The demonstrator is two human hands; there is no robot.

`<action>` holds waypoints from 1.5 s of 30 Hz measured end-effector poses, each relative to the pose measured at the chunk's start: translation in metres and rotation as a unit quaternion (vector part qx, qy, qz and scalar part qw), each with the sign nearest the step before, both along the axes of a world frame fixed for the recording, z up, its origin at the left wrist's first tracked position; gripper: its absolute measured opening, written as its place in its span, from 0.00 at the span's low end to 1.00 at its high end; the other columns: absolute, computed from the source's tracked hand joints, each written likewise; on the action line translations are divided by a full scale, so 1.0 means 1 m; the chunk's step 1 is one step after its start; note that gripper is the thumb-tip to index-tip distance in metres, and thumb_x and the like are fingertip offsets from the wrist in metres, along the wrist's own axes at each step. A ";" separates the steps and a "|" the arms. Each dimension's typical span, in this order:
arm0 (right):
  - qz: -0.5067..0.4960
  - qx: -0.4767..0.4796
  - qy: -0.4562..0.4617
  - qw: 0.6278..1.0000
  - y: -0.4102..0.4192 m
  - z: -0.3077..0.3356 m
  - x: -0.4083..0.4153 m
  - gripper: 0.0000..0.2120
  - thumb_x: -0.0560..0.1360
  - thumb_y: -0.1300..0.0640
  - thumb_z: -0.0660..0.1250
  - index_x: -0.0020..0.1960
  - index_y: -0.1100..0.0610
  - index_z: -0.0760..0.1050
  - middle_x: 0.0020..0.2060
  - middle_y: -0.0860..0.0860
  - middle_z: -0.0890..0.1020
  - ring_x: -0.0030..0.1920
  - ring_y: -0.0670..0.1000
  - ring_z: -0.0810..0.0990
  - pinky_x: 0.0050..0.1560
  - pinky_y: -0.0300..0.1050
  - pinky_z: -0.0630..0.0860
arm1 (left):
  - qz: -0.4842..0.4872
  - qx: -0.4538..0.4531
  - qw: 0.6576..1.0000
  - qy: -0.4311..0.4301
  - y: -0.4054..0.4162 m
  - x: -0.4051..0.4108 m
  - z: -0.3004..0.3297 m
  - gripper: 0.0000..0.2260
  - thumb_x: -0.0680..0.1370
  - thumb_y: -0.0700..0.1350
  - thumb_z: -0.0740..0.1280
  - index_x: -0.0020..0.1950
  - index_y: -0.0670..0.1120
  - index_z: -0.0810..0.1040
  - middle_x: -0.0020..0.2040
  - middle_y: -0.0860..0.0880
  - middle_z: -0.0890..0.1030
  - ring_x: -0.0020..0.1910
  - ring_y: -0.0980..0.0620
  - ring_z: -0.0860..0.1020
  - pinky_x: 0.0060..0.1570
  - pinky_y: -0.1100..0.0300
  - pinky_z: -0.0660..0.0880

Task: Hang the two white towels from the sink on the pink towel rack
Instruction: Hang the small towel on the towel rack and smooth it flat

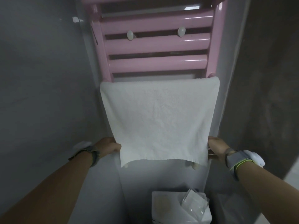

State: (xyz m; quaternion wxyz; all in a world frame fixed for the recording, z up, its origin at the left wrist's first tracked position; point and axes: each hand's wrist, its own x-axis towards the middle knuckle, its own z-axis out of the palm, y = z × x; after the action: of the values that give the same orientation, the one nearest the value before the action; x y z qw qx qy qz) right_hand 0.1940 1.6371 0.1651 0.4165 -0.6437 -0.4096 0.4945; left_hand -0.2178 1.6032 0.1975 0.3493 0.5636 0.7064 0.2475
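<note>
White towel [159, 120]: draped over the lowest bar of the pink towel rack [156, 42], hanging flat.
Our left hand [108, 147]: fingers curled, pinching its lower left corner.
Our right hand [216, 150]: pinching the lower right corner.
Writing: none we can read.

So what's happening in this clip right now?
A person is hanging a white towel on a pink towel rack fixed to the wall. The towel is draped over the lowest bar in view, and both hands hold its lower corners: the left hand at the left edge, the right hand at the right edge. Only one towel is in view; the upper bars are bare. A bin with a plastic liner stands below.
</note>
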 end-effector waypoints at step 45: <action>0.093 0.001 -0.054 0.994 -0.032 -0.010 0.008 0.11 0.82 0.59 0.60 0.45 0.63 0.76 0.40 0.64 0.83 0.32 0.55 0.82 0.32 0.45 0.82 | -0.023 0.019 0.997 0.076 -0.003 -0.014 -0.043 0.14 0.81 0.41 0.62 0.58 0.32 0.76 0.50 0.35 0.83 0.46 0.42 0.83 0.49 0.52 0.81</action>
State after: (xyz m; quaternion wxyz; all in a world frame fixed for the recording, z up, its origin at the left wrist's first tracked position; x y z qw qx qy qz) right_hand 0.2022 1.6050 0.1552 0.3468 -0.6281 -0.4902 0.4949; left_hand -0.2321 1.6002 0.1550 0.2900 0.6034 0.7128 0.2091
